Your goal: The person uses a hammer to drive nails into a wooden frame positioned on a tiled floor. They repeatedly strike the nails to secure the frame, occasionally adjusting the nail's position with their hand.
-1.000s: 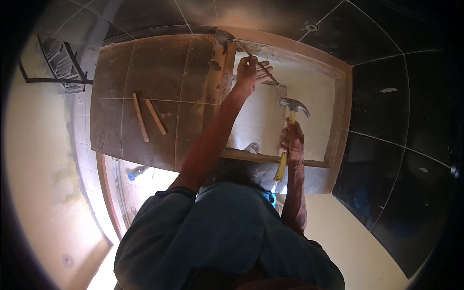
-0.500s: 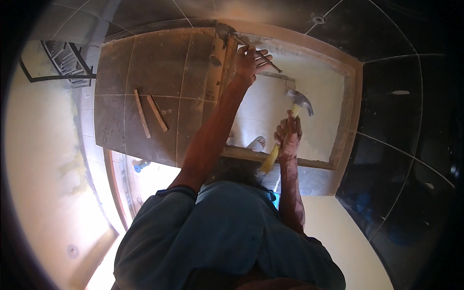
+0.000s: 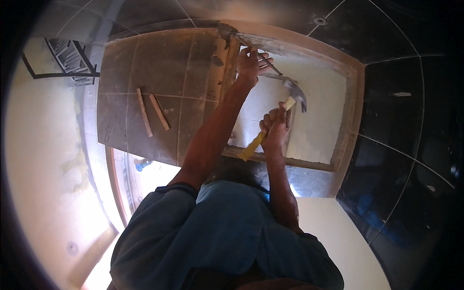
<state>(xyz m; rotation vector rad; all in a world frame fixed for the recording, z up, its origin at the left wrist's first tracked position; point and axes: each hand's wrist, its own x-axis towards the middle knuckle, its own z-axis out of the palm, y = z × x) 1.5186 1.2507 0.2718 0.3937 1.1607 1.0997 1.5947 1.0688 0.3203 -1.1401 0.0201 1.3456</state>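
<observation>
My left hand (image 3: pixel 248 66) grips a slim dark metal chisel (image 3: pixel 271 67) at the far left corner of a rectangular cutout in the countertop. Some of its fingers stretch out along the rod, and the chisel's tip points at the cutout's edge (image 3: pixel 231 53), partly hidden by the hand. My right hand (image 3: pixel 277 126) is wrapped around the yellow handle of a claw hammer (image 3: pixel 251 147). The grey hammer head, slightly blurred, is close to the chisel's free end; whether they touch I cannot tell.
Two narrow reddish-brown strips (image 3: pixel 144 112) lie on the dark tiled countertop (image 3: pixel 113 116) at left. Through the cutout, pale surfaces show below. Black wall tiles (image 3: pixel 389 99) stand at right. A black metal rack (image 3: pixel 72 58) is at far left, a blue fitting (image 3: pixel 141 166) below the counter.
My right hand has swung the hammer leftward, bringing its head closer to the chisel's free end. My left hand and the chisel have barely moved.
</observation>
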